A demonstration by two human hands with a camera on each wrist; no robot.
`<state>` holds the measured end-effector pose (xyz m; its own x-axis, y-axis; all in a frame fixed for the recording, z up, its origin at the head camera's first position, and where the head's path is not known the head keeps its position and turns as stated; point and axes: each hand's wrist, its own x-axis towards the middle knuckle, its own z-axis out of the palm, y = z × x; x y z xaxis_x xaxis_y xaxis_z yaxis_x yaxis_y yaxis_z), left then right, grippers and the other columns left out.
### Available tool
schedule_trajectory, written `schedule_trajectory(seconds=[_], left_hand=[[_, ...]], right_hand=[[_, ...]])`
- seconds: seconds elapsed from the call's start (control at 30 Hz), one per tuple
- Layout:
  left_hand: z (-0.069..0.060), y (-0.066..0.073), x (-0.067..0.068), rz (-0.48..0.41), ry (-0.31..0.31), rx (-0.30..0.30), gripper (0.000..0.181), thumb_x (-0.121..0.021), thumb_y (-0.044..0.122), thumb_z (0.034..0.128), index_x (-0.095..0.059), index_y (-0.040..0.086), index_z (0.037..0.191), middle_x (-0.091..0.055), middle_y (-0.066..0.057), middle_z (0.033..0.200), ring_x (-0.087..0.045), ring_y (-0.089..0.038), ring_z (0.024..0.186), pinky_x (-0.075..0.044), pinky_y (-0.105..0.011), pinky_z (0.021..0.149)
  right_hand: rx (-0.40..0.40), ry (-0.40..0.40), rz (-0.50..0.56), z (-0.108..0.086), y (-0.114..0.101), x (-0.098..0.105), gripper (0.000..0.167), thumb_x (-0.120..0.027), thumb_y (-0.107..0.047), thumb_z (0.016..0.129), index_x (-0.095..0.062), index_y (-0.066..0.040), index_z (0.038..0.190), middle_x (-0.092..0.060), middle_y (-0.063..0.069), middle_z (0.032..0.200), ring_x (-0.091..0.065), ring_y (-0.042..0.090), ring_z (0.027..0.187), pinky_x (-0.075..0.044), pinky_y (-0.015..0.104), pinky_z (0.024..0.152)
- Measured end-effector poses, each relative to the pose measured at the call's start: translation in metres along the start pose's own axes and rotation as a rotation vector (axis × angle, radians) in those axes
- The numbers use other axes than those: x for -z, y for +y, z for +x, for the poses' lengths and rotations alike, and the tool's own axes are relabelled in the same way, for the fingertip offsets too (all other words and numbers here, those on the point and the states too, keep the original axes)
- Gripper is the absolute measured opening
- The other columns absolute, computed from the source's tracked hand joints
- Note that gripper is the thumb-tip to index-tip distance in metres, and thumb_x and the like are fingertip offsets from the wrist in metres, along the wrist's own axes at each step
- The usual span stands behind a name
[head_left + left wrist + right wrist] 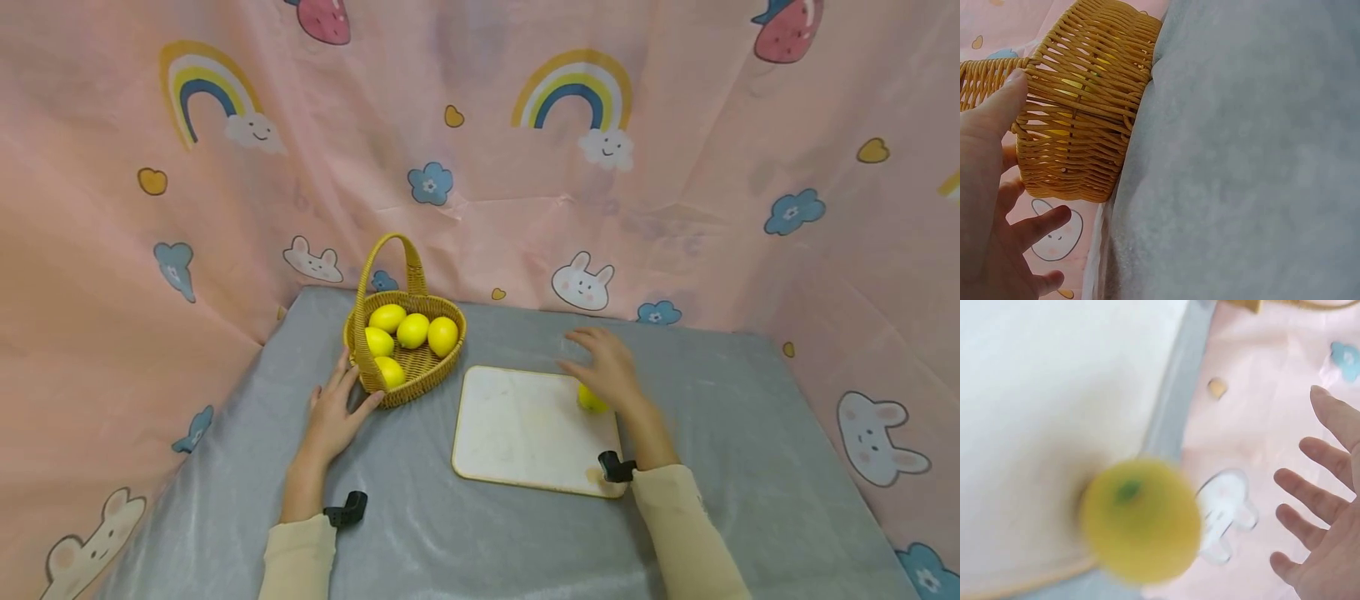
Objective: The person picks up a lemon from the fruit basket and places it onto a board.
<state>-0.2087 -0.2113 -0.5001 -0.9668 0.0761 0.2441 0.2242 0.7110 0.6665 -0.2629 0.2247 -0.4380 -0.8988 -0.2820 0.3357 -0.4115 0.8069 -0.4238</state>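
A yellow wicker basket (420, 385) with a tall handle holds several lemons (442, 336). My left hand (332, 421) touches the near left side of the basket, fingers spread, the thumb lying against the weave (1079, 150) by the handle's base in the left wrist view. One lemon (591, 399) lies on the right part of a white board (525, 429); the right wrist view shows this lemon (1141, 520) with its green tip. Over the board's far right corner is my right hand (611, 371), fingers apart and relaxed, holding nothing and apart from the lemon.
A grey cloth (420, 542) covers the table. Behind and beside it hangs a pink patterned curtain (487, 233). The board lies to the right of the basket, with a strip of grey cloth between them. Each wrist wears a small black device (347, 510).
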Motion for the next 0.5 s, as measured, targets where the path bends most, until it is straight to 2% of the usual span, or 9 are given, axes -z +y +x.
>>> schedule_trajectory(seconds=[0.13,0.2,0.37,0.5], left_hand=[[0.001,0.001,0.000,0.003,-0.002,-0.002,0.069,-0.064,0.044,0.0969,-0.042,0.009,0.152,-0.007,-0.006,0.167,-0.026,-0.039,0.146,-0.006,-0.075,0.108],[0.002,0.001,0.000,0.004,-0.002,-0.003,0.069,-0.063,0.044,0.0970,-0.042,0.008,0.152,-0.007,-0.005,0.167,-0.026,-0.039,0.146,-0.006,-0.075,0.108],[0.002,0.001,0.000,-0.004,0.003,-0.006,0.069,-0.063,0.044,0.0971,-0.042,0.008,0.152,-0.008,-0.007,0.167,-0.027,-0.041,0.146,-0.006,-0.075,0.107],[0.001,0.000,0.000,0.007,-0.004,0.003,0.069,-0.063,0.045,0.0972,-0.042,0.008,0.152,-0.008,-0.007,0.167,-0.027,-0.040,0.146,-0.007,-0.076,0.107]], right_hand=[[0.056,0.003,0.013,0.022,-0.023,-0.005,0.049,-0.078,-0.024,0.088,-0.065,0.000,0.129,-0.058,0.020,0.134,-0.047,0.040,0.128,-0.029,0.061,0.109],[0.086,-0.012,0.029,0.033,-0.034,-0.008,0.049,-0.078,-0.023,0.088,-0.065,0.001,0.129,-0.058,0.020,0.135,-0.048,0.039,0.128,-0.030,0.059,0.110],[0.145,-0.082,0.110,0.060,-0.057,-0.021,0.049,-0.078,-0.021,0.088,-0.064,0.001,0.130,-0.059,0.019,0.133,-0.054,0.036,0.124,-0.042,0.051,0.105],[0.142,-0.156,0.170,0.077,-0.073,-0.032,0.047,-0.076,-0.018,0.090,-0.063,0.001,0.131,-0.060,0.017,0.134,-0.054,0.034,0.126,-0.043,0.046,0.105]])
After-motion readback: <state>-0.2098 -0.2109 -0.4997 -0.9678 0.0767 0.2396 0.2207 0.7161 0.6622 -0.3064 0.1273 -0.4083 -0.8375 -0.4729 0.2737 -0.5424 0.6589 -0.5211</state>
